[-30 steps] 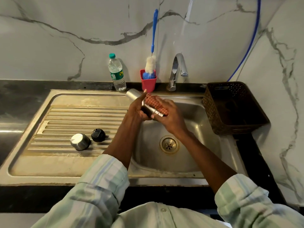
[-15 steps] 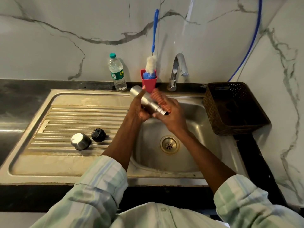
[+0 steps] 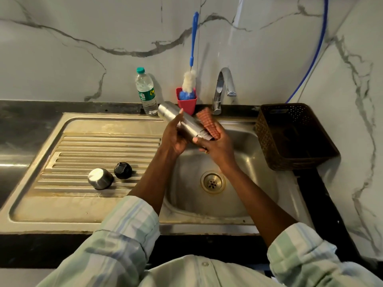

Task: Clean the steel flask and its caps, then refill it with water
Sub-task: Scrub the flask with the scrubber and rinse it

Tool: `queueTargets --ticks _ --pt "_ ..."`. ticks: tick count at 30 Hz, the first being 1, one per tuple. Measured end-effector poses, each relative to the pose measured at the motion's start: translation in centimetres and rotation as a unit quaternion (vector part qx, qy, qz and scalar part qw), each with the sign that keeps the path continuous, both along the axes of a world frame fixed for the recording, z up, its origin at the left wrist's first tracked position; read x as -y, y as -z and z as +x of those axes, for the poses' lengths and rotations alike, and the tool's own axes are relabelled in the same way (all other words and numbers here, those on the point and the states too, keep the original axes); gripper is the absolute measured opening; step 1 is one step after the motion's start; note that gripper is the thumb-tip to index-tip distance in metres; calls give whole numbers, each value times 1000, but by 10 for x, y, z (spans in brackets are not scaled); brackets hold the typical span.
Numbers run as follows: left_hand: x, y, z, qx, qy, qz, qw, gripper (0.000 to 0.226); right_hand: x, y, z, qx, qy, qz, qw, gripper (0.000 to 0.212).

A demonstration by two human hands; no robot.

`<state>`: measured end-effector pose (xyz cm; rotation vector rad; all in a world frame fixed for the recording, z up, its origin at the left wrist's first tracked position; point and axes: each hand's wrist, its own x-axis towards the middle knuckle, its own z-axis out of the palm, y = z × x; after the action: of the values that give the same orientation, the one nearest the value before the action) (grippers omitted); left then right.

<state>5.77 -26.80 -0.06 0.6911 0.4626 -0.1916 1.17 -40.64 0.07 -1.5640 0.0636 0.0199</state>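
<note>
Over the sink, flask tilted, gripped by left hand fingers; right hand pressing checked cloth to its neck. Steel cap and black cap on drainboard. Bottle label green, unreadable.

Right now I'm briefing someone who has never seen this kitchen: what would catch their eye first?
First the two hands over the sink basin: the left hand holds a tilted steel flask, and the right hand presses a reddish scrub pad against it. Next, the steel cap and black cap lying on the ribbed drainboard.
</note>
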Motion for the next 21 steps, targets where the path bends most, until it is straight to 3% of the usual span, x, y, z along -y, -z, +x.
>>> queueTargets --ticks 2,4,5,7,8,9,10,11,12,13,14,15,16,17,18,19,20,21 --pt "-3 -12 6 -64 38 26 997 62 5 9 -2 148 -24 -252 956 85" --pt "-2 -18 7 -96 32 39 994 43 2 14 -8 181 -40 -301 936 83" --pt "0 -18 5 -80 18 45 996 37 -2 14 -10 150 -26 -244 958 78" --pt "4 -13 0 -26 -24 39 999 38 -5 4 -7 -24 -8 32 999 59" --pt "5 -8 -3 -1 -44 17 999 44 -1 -1 -3 -156 -39 214 964 55" --pt "7 -4 -4 25 -57 -3 998 53 4 -2 0 -258 -76 357 894 58" --pt "8 -3 -6 47 -61 -21 997 60 7 -1 0 -314 -78 426 845 66" --pt "9 -2 -6 56 -59 -26 996 65 7 -2 -2 -322 -72 441 834 68" --pt "8 -1 -5 57 -57 -31 996 68 4 -2 -2 -307 -68 428 848 64" --pt "5 -1 -4 47 -55 -29 997 69 1 -3 -1 -258 -45 383 886 62" --pt "1 -2 -1 23 -50 -16 998 70 1 -5 -1 -178 -20 286 941 65" --pt "-4 -3 3 -9 -36 6 999 71 1 -6 -2 -74 -6 131 989 71" --pt "-7 -6 7 -43 -11 24 999 71 3 -3 0 40 5 -74 996 77" --pt "-8 -10 9 -74 21 39 996 69 5 2 -1 128 1 -233 964 82" --pt "-8 -14 10 -94 47 51 993 62 7 7 -2 176 -17 -323 930 85" --pt "-6 -16 10 -100 56 61 992 50 6 11 -4 184 -33 -339 922 86" --pt "-4 -16 9 -93 48 67 992 39 3 16 -7 162 -39 -307 937 85" --pt "-2 -14 7 -69 28 62 995 34 -1 17 -10 112 -28 -214 970 82"
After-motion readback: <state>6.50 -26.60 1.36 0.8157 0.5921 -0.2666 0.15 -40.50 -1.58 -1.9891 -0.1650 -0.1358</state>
